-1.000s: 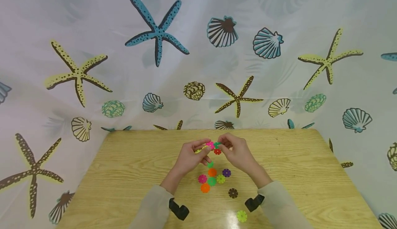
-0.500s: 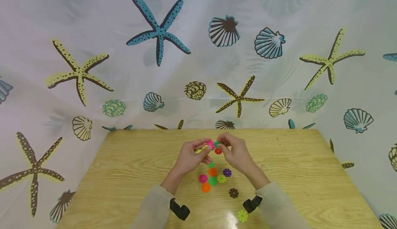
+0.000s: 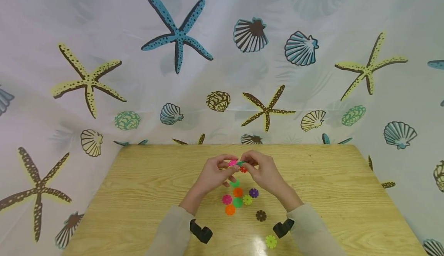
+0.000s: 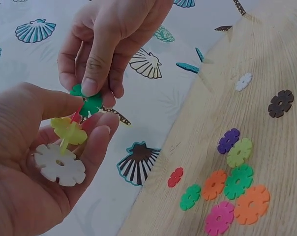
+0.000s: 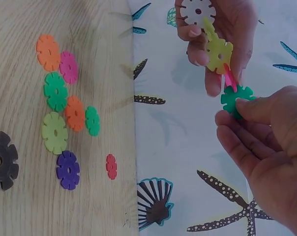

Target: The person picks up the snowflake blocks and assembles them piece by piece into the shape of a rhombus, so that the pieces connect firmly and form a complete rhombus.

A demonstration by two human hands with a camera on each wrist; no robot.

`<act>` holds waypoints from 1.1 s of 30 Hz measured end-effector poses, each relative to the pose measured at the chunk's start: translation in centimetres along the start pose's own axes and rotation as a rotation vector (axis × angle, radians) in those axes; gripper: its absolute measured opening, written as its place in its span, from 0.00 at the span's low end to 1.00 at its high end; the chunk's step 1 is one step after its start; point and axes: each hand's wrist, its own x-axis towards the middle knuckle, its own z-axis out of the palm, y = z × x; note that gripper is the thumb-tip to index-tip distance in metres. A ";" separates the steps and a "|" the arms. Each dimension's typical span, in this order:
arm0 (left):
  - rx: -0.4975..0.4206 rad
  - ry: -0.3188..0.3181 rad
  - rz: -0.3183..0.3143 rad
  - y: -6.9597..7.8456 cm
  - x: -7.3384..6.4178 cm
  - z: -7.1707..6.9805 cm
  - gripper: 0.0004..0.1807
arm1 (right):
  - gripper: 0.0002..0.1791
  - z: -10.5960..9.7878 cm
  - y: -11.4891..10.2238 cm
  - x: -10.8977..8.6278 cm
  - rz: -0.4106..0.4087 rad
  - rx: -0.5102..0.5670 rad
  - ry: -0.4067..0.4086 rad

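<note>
Near the far part of the table, my left hand [image 3: 213, 174] holds a short chain of notched plastic discs. The chain runs from a white disc [image 4: 60, 164] lying over the palm to a yellow disc [image 5: 220, 55] and then a pink disc [image 5: 229, 78], seen edge-on. At its end, my right hand [image 3: 265, 170] pinches a green disc [image 5: 231, 102] between thumb and fingers. The green disc meets the pink one; how deep their slots sit cannot be told. My left thumb and fingers partly cover the pink disc.
Below the hands, loose discs lie on the wooden table [image 3: 145, 209]: orange [image 3: 230, 209], pink [image 3: 227, 199], green [image 3: 237, 202], purple [image 3: 254, 192], brown [image 3: 261, 215] and others. A yellow disc [image 3: 271, 241] lies nearest me. A shell-patterned cloth [image 3: 222, 67] hangs behind.
My right hand has shifted slightly left and down, bringing the green disc closer to my left hand. The left fingers have turned a little, and the yellow disc is now hidden in the head view.
</note>
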 end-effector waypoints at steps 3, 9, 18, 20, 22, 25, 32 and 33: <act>-0.016 0.016 -0.020 0.1 0.0 0.1 0.23 | 0.06 0.0 0.2 -0.2 0.018 0.007 -0.003; -0.045 0.066 -0.045 -0.1 0.0 0.1 0.18 | 0.09 0.2 1.5 -0.9 0.129 0.019 -0.030; -0.051 0.093 -0.038 -0.3 0.0 -0.2 0.15 | 0.14 0.8 5.0 -3.1 0.229 -0.087 -0.201; -0.052 0.090 -0.033 -0.3 0.1 -0.3 0.16 | 0.14 1.0 5.7 -3.5 0.229 -0.125 -0.237; -0.055 0.089 -0.029 -0.3 0.1 -0.3 0.16 | 0.13 1.1 6.4 -3.8 0.238 -0.152 -0.262; -0.048 0.097 -0.022 -0.4 0.1 -0.3 0.16 | 0.14 1.3 7.0 -4.2 0.250 -0.166 -0.290; -0.044 0.100 -0.007 -0.5 0.2 -0.4 0.15 | 0.16 1.5 7.5 -4.5 0.239 -0.154 -0.318; -0.045 0.099 -0.008 -0.5 0.2 -0.5 0.15 | 0.16 1.5 7.6 -4.6 0.238 -0.154 -0.320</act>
